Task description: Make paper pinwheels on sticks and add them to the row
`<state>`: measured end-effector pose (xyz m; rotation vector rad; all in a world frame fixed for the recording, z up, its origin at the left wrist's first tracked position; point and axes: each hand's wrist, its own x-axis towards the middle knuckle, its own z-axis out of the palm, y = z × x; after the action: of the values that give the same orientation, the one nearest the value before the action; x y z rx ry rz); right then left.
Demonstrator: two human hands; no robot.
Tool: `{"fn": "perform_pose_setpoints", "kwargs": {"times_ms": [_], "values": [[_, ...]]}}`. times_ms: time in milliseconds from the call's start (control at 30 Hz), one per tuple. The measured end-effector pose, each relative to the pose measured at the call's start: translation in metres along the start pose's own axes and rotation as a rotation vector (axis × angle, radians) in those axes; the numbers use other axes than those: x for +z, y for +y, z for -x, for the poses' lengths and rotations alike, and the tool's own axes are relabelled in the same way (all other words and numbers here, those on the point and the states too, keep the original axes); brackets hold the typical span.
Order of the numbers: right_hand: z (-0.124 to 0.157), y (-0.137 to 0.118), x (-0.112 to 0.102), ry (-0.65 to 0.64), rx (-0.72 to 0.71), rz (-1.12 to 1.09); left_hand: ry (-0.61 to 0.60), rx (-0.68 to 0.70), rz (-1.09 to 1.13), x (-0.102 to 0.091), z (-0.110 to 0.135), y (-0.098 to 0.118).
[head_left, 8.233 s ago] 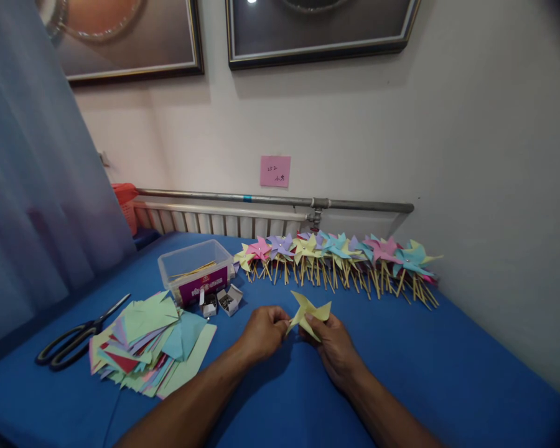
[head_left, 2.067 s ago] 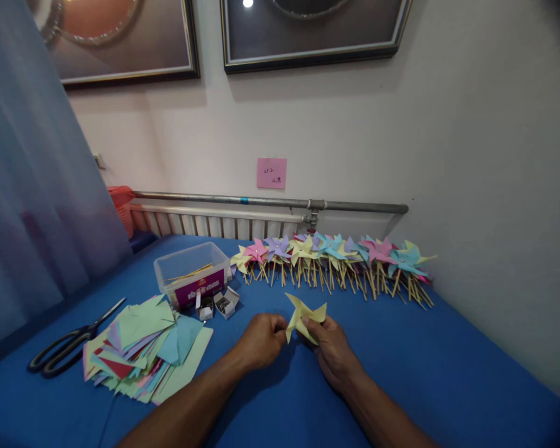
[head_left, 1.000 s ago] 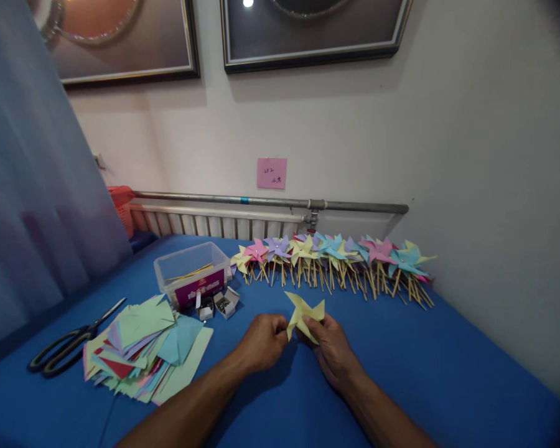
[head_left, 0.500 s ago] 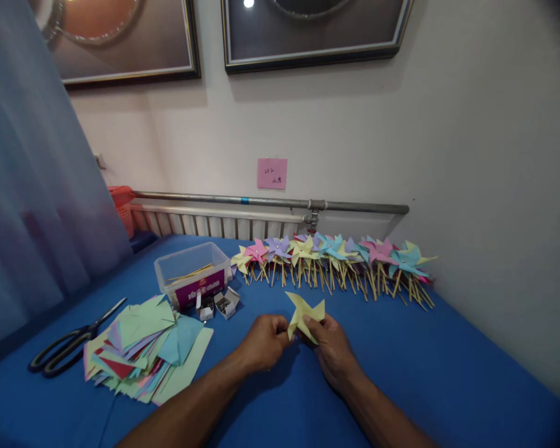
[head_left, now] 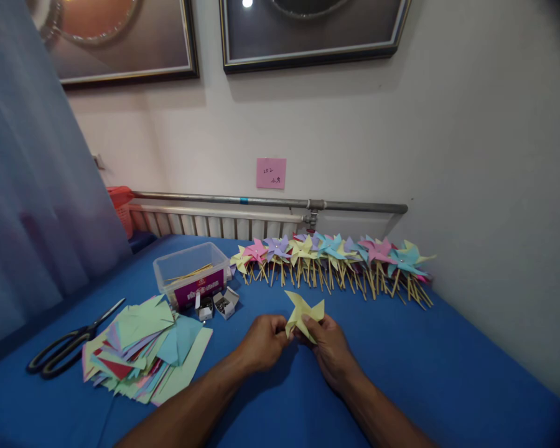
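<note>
In the head view a yellow paper pinwheel (head_left: 302, 314) with pointed blades is held above the blue cloth. My right hand (head_left: 329, 348) is closed on it, the thumb pressing near its centre and the fingers behind the paper. Against its lower left blade, my left hand (head_left: 265, 342) is closed in a pinch; whatever those fingertips grip is hidden. No stick shows on this pinwheel. Left of my hands stand two small open boxes, one (head_left: 206, 307) beside the other (head_left: 226, 303), with small metal pieces inside.
Finished pinwheels on sticks (head_left: 331, 249) lie in a row along the back. A clear plastic tub (head_left: 191, 277) holds thin sticks. Coloured paper pieces (head_left: 144, 348) are piled at left, next to black-handled scissors (head_left: 70, 345). A wall and pipe (head_left: 364, 207) border the blue-covered table (head_left: 448, 373).
The yellow pinwheel has tilted very slightly, its lower left blade shifting a little against my left fingertips. Both hands keep nearly the same place, and the whole view has drifted marginally.
</note>
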<state>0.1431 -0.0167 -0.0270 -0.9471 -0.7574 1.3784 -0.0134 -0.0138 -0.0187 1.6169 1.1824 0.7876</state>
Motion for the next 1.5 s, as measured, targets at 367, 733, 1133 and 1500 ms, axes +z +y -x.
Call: {"fn": "perform_pose_setpoints", "kwargs": {"times_ms": [367,733,1133,1500], "values": [[-0.002,0.001,0.000,0.009,-0.010,0.021,-0.023,0.002,-0.002,0.000,0.000,0.001],[-0.001,0.001,0.000,0.003,-0.031,0.021,-0.020,-0.004,0.026,0.001,-0.003,-0.003],[-0.010,-0.010,-0.007,0.128,-0.083,0.016,0.055,-0.023,-0.271,-0.008,0.003,0.007],[-0.015,-0.012,-0.013,0.177,-0.107,0.014,0.093,0.046,-0.518,-0.013,0.007,0.008]]}}
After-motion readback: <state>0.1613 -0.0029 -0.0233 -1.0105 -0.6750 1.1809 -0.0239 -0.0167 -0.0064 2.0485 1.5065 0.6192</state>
